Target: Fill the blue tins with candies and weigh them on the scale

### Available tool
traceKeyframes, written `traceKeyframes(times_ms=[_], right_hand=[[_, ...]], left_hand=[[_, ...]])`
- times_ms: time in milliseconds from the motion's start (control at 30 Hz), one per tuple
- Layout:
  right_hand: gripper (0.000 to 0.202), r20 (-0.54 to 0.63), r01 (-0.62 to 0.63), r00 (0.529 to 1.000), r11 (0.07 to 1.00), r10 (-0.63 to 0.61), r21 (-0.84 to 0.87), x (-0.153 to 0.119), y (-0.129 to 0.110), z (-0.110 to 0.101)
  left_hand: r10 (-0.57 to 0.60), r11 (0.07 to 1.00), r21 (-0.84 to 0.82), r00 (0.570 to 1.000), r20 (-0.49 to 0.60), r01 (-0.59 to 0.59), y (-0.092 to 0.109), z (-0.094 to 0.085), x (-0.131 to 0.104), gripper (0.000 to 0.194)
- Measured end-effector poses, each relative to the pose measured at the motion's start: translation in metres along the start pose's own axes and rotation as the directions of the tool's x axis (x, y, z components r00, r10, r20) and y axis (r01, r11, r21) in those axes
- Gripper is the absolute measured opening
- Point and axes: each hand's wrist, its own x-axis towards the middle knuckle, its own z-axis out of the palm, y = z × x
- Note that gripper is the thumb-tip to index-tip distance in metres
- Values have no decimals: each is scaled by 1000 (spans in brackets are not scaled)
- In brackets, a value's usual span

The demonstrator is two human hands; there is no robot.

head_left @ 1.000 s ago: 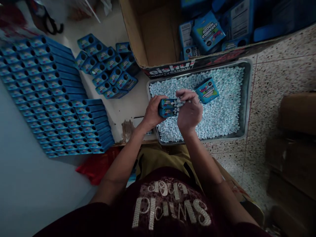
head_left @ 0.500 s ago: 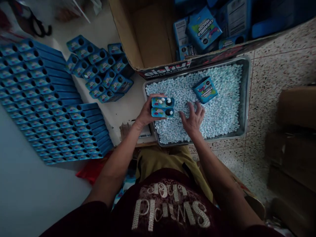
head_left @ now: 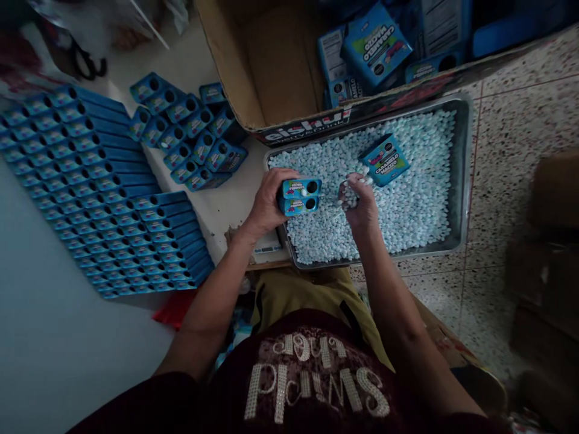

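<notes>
My left hand [head_left: 266, 205] is wrapped round two small blue candy boxes [head_left: 300, 206] held side by side, each with a round dark hole in its top. A white candy rests by the hole of the upper box. My right hand [head_left: 362, 202] is curled, palm turned up, round a heap of small pale candies [head_left: 350, 191], a few of them showing at the fingertips. Both hands are above a metal tray [head_left: 462, 181] spread with the same pale candies [head_left: 407, 211]. A blue box printed "Caramelo Macizo" [head_left: 386, 160] lies on the candies just beyond my right hand.
Behind the tray stands an open cardboard box [head_left: 280, 60] holding several blue boxes [head_left: 377, 45]. At left are a large stacked block of blue boxes [head_left: 104, 193] and a looser group [head_left: 190, 132] on the pale table [head_left: 212, 205]. Dark-handled scissors [head_left: 88, 63] lie at the upper left.
My right hand has turned from fingers spread over the candies to a cupped handful of them. The loose candies on top of the held boxes are mostly gone.
</notes>
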Motion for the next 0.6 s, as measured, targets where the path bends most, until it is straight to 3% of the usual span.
traceKeyframes(times_ms=[100,267,400,500,600], right_hand=[[48,129,-21,992,983,-2,181,-27,-31,24],[42,173,253,937,930,-305,268,-51,-56,59],[44,100,422,895,898,-434,121,-55,-55,67],[53,0,425,905,904,-425,-53,-47,-51,69],[57,-17,427,902,899,-431,-95,-32,-47,72]], left_hand=[[-30,999,-43,1000,3,30,0,6,-4,60],[-116,959,-262,993,-20,107,0,38,-12,67],[-136,951,-279,991,-6,129,3,52,-9,71],[-171,952,-260,985,-15,162,7,48,-5,73],[-171,971,-167,985,17,171,13,37,-1,71]])
